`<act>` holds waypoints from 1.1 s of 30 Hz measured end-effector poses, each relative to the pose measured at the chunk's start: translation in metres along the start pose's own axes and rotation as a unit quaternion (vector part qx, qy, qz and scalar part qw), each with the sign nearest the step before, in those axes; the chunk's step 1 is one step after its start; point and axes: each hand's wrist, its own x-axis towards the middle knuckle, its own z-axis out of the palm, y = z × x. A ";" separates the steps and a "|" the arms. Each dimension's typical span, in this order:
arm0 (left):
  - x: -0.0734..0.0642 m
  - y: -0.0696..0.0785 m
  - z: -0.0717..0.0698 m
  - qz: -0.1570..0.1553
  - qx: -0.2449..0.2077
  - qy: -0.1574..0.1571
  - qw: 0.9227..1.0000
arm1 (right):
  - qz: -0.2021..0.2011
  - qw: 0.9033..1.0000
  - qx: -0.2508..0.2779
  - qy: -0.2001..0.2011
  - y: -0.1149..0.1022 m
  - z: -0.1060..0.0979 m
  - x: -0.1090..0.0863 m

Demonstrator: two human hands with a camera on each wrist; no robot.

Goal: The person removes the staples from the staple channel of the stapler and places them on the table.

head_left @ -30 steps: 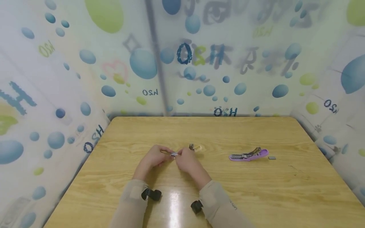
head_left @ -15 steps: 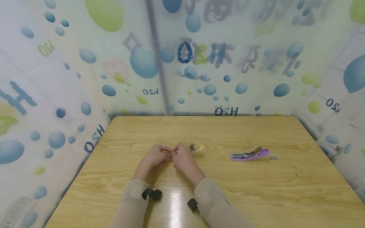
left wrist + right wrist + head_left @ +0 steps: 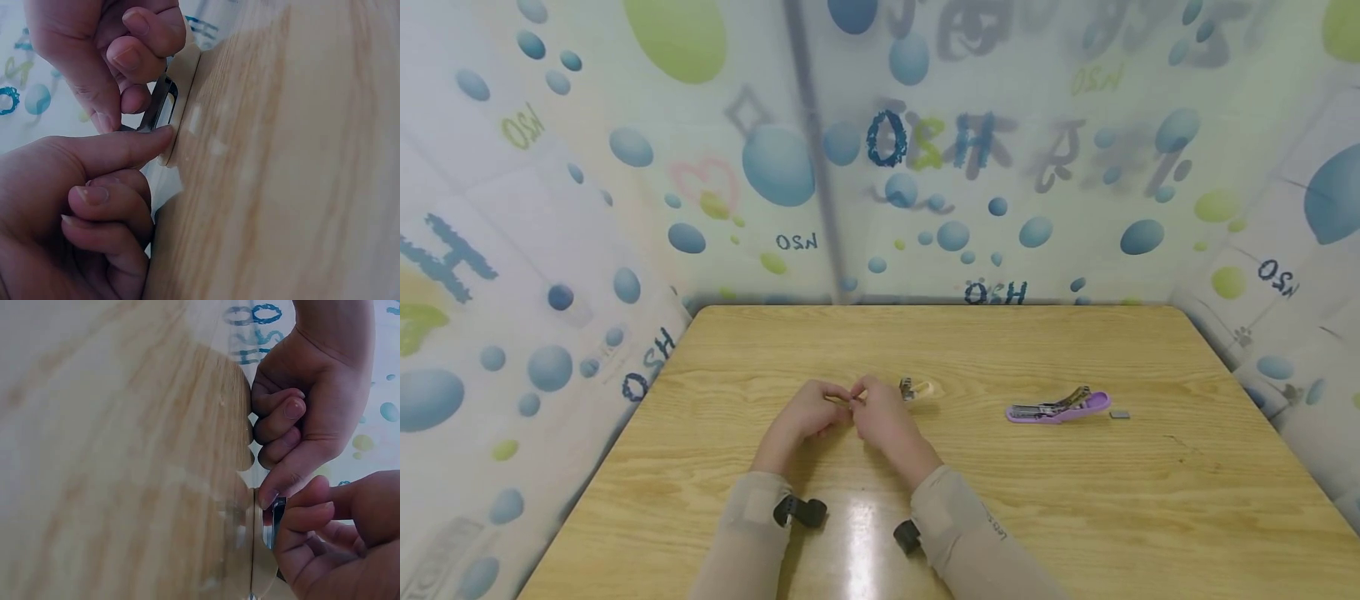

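A cream stapler [image 3: 921, 390] lies on the table, its metal part raised from its cream body. My left hand [image 3: 807, 412] grips the stapler's near end between finger and thumb, its other fingers curled against the tabletop. My right hand [image 3: 886, 421] pinches at the dark metal part [image 3: 154, 107] from above, fingertips almost meeting those of the left. In the left wrist view, the cream body [image 3: 185, 65] runs along the tabletop below both hands. The right hand covers much of the stapler in the head view, and whatever small piece is between the fingertips is hidden.
On the wooden table [image 3: 1037, 492], a purple stapler [image 3: 1052, 409] lies opened to the right. Just beyond its right end is a small grey staple strip [image 3: 1119, 415]. Patterned curtain-like walls [image 3: 940, 208] stand behind the table and at both sides.
My right hand has shifted left to meet the left fingertips, and the silvery piece seen between the hands is now covered. The left hand has stayed nearly still.
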 end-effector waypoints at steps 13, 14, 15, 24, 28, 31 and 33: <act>-0.001 -0.001 0.001 0.002 0.005 -0.008 1.000 | -0.019 0.999 0.005 0.027 -0.022 -0.023 -0.014; -0.001 -0.001 0.001 0.001 0.002 -0.010 1.000 | -0.023 0.999 0.007 0.030 -0.025 -0.028 -0.017; -0.001 -0.002 0.001 0.000 -0.001 -0.011 1.000 | -0.024 0.999 0.014 0.032 -0.029 -0.032 -0.020; -0.002 -0.003 0.001 -0.010 -0.010 -0.010 1.000 | -0.018 0.995 0.082 0.061 -0.027 -0.077 -0.029; -0.002 -0.002 0.001 -0.009 -0.015 -0.014 1.000 | -0.004 0.992 0.105 0.075 -0.011 -0.098 -0.030; -0.002 -0.001 0.001 -0.007 -0.017 -0.014 1.000 | 0.005 0.991 0.105 0.085 0.003 -0.113 -0.030; -0.002 -0.001 0.001 -0.009 -0.015 -0.014 1.000 | 0.010 0.991 0.095 0.089 0.013 -0.121 -0.031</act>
